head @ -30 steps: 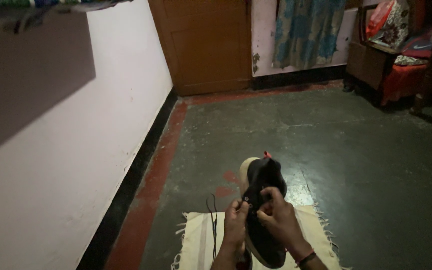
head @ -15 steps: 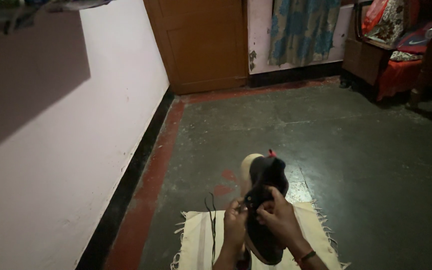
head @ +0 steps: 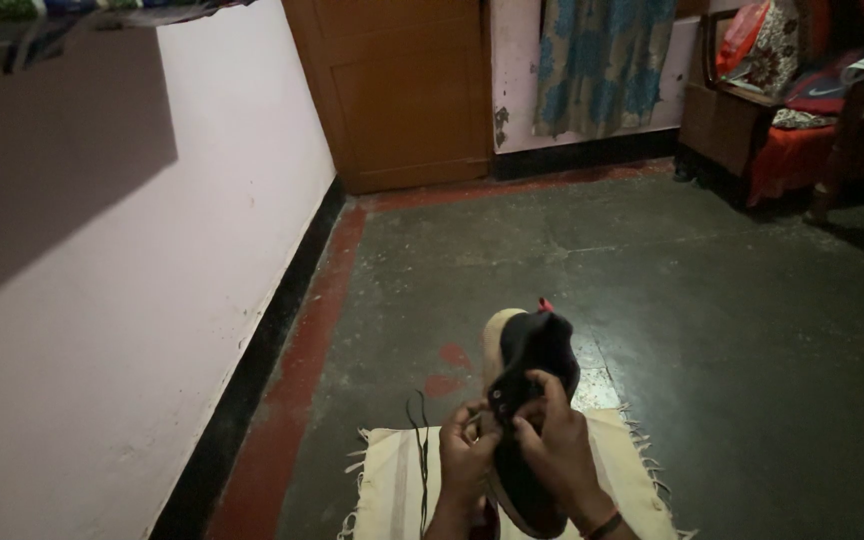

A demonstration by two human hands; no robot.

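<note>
On dark floor [head: 712, 330]: fringed cream mat [head: 392, 490], black shoe [head: 532, 400] above.

Dark grey-green cement floor [head: 712, 330], bordered by a red painted band [head: 302, 380] that is running beside a black skirting strip at the foot of the pale wall. Two worn red patches [head: 449, 370] are showing on the grey surface just ahead of a cream fringed mat [head: 392, 485], which is lying flat near the lower edge of view. A thin black shoelace [head: 420, 450] is trailing across the mat's left part and onto the floor. At the far right, a wooden chair [head: 742, 125] is standing on the floor near the back wall.
</note>
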